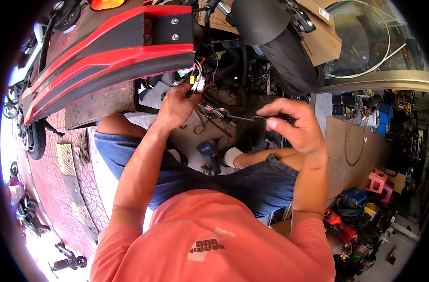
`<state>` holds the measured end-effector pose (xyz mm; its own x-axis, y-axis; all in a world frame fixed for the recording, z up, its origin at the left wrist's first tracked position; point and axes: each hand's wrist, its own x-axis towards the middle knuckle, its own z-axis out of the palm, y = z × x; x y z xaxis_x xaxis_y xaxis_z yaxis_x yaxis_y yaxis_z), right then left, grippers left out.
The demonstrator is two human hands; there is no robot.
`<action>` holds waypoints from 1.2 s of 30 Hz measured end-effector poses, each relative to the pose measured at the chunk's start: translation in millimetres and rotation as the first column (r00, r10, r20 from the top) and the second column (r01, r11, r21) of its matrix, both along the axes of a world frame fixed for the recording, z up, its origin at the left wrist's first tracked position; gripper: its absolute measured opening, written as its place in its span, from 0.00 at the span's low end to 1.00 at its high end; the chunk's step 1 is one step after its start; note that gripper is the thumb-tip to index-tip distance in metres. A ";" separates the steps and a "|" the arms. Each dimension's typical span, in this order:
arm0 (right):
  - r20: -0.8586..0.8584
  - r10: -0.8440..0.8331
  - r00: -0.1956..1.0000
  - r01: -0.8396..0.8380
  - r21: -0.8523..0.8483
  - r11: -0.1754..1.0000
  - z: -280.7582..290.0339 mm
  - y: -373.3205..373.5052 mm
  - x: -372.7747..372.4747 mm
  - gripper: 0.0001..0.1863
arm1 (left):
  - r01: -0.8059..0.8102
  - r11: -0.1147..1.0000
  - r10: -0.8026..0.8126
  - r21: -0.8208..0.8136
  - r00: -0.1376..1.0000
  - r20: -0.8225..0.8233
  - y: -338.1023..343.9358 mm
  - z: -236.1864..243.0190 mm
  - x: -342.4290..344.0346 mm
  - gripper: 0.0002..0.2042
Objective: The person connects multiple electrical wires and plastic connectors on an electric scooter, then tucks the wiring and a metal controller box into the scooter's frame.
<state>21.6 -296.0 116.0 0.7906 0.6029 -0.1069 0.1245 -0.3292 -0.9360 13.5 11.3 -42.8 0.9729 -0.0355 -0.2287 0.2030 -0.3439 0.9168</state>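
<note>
My left hand (179, 105) is closed around wires beneath a bundle of yellow and white connectors (197, 82) with coloured leads, under the red-and-black body panel (111, 63). My right hand (289, 123) pinches a thin dark tool (245, 118), like a small screwdriver or pick, pointing left toward more loose wires and plugs (214, 113). Which parts my left fingertips grip exactly is partly hidden. Between my feet lies a blue and black power drill (207, 152).
A black wheel and fender (289, 61) hang at upper centre, beside cardboard (322, 42). A dark metal box (97, 110) stands left of my hands. Batteries (355, 101), pink stools (379, 181) and red equipment (339, 225) are at the right. Parked scooters (28, 211) line the left.
</note>
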 end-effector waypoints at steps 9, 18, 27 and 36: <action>0.157 0.161 0.974 -0.184 0.147 0.972 6.9 44.7 -23.1 0.10 | -0.149 0.949 0.009 0.277 0.893 0.450 -22.0 45.7 -24.7 0.16; -0.241 0.083 0.967 0.001 0.329 0.944 -9.9 50.4 -23.9 0.09 | 0.463 0.802 -0.344 -0.378 0.875 0.341 -21.0 78.0 -58.8 0.26; -0.318 -0.200 0.927 0.265 0.177 0.948 -99.1 85.2 23.8 0.15 | 0.243 0.757 -0.118 -0.606 0.964 0.240 7.0 123.9 -87.4 0.25; -0.548 -0.322 0.772 0.550 0.321 0.771 -129.3 126.6 44.9 0.09 | 0.071 0.407 0.075 -0.911 0.991 0.111 5.2 123.2 -85.4 0.26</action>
